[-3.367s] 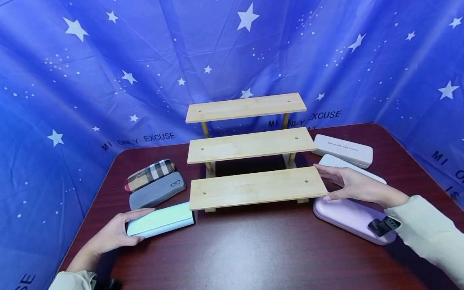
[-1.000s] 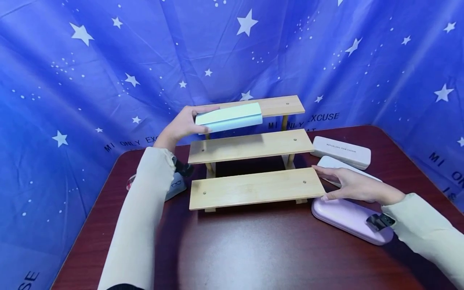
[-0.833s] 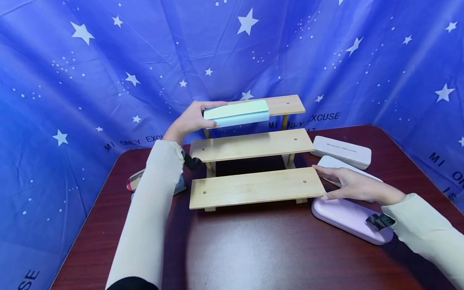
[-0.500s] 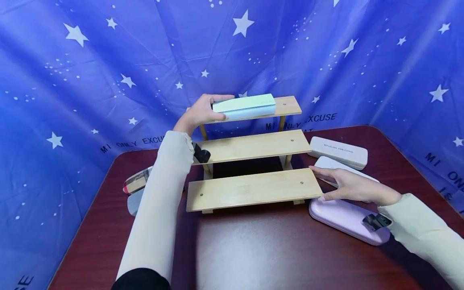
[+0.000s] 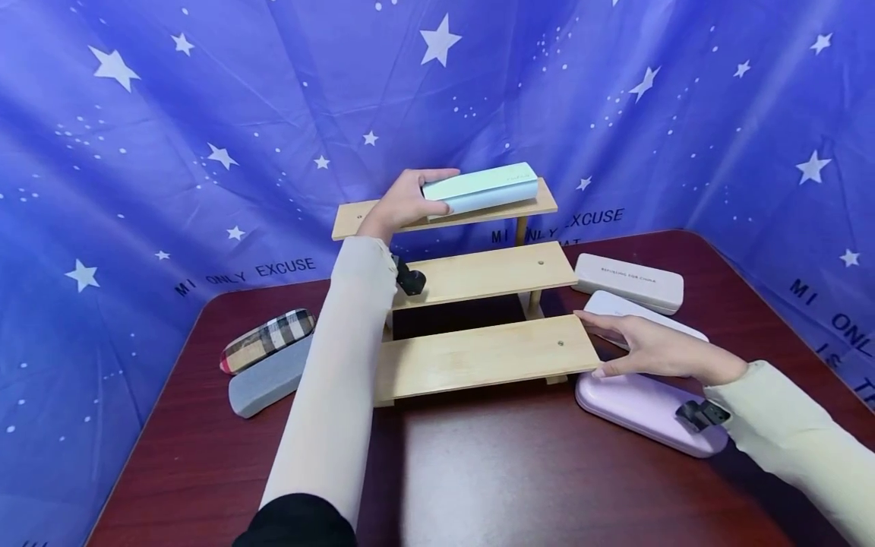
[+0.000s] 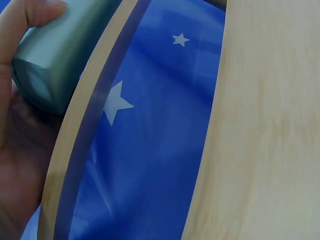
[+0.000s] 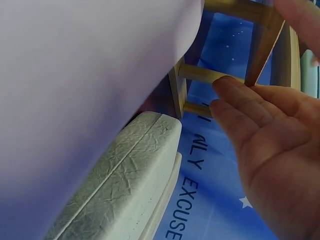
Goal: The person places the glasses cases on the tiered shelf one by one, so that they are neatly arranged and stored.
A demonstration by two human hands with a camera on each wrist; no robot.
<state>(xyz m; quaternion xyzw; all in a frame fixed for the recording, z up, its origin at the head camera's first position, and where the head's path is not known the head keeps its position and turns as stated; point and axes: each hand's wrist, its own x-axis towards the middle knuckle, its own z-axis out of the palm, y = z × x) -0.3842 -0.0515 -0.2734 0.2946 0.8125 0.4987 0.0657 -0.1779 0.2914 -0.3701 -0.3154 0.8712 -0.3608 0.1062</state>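
Observation:
My left hand (image 5: 405, 199) grips the left end of a pale green glasses case (image 5: 481, 190), thumb in front and fingers behind. The case lies along the top board (image 5: 352, 222) of a three-tier wooden display stand, slightly angled to it. In the left wrist view the same case (image 6: 60, 50) shows beside the edge of a board. My right hand (image 5: 649, 348) holds the right end of the lowest board (image 5: 478, 358), with the thumb at its front corner and the fingers at its back corner. The right wrist view has those fingers (image 7: 250, 112) stretched out against the wood.
Right of the stand lie a lilac case (image 5: 649, 414), a white case (image 5: 615, 304) partly behind my hand, and a pale lettered case (image 5: 632, 282). To the left are a plaid case (image 5: 270, 340) and a grey case (image 5: 266, 380), partly covered by my sleeve. A starry blue curtain (image 5: 273, 99) hangs behind.
My left hand has carried the pale green case from the table's left side up to the top board, then further right along it. The right hand has kept its hold on the lowest board.

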